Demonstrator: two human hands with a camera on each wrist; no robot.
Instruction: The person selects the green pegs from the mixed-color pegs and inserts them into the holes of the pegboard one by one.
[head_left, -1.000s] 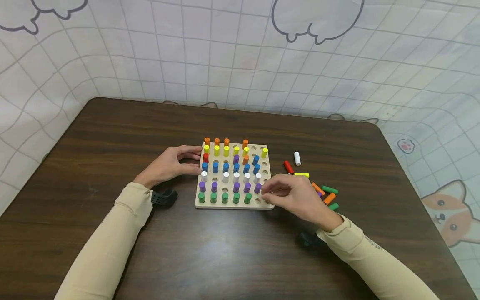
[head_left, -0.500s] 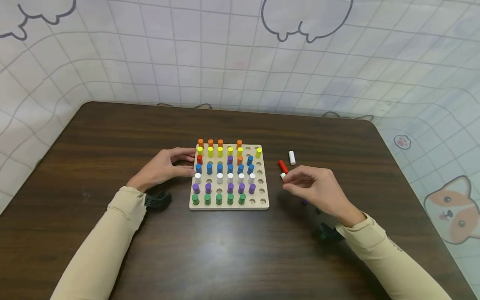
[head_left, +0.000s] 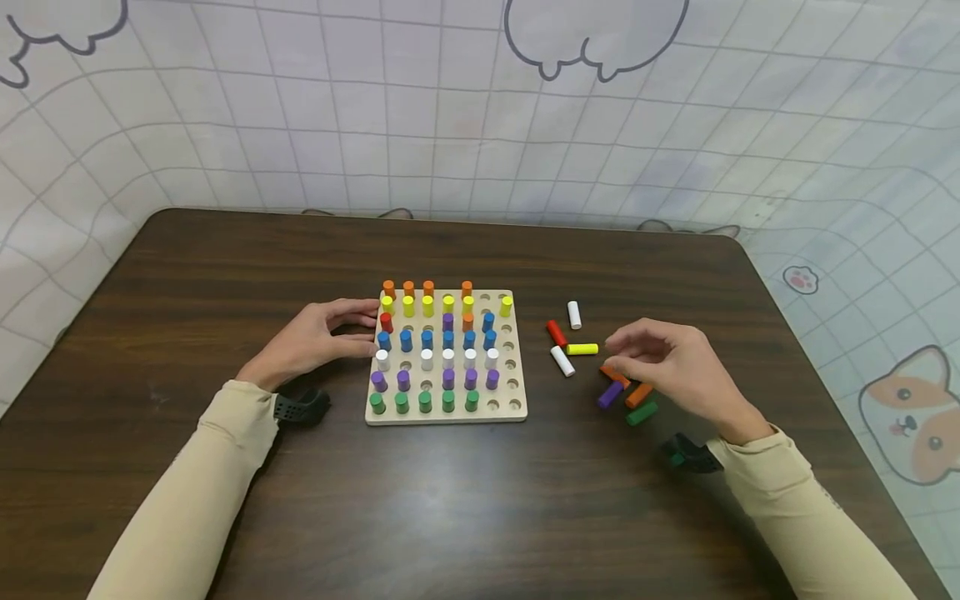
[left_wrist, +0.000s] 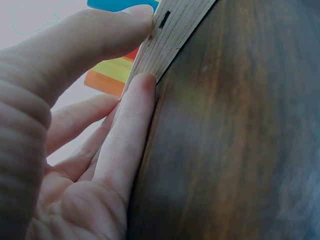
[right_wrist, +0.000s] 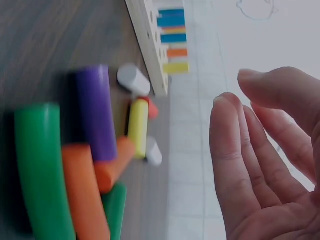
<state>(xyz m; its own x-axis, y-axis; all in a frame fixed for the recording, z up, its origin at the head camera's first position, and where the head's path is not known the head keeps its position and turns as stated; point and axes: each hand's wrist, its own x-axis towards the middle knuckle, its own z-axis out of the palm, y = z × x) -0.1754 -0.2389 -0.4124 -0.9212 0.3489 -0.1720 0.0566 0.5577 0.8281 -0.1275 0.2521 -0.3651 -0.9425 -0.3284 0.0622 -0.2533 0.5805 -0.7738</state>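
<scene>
Nearest, we see our two sleeved forearms on the dark wooden desk (head_left: 480, 500), one on each side of the wooden pegboard (head_left: 446, 414). Our left hand (head_left: 318, 336) lies at the pegboard's left edge, fingers straight and pressed against the wood, gripping nothing. Our right hand (head_left: 675, 362) hovers to the right of the pegboard, fingers loosely apart and empty, above a cluster of loose pegs: a green peg (head_left: 642, 413), a purple peg (head_left: 611, 393) and an orange peg (head_left: 640, 394) lying flat on the desk. Closer to the pegboard's right edge lie a white peg (head_left: 562, 361), a yellow peg (head_left: 582, 349) and a red peg (head_left: 556, 333); another white peg (head_left: 574, 314) lies just beyond. Upright pegs fill the pegboard in coloured rows, green nearest, orange farthest.
</scene>
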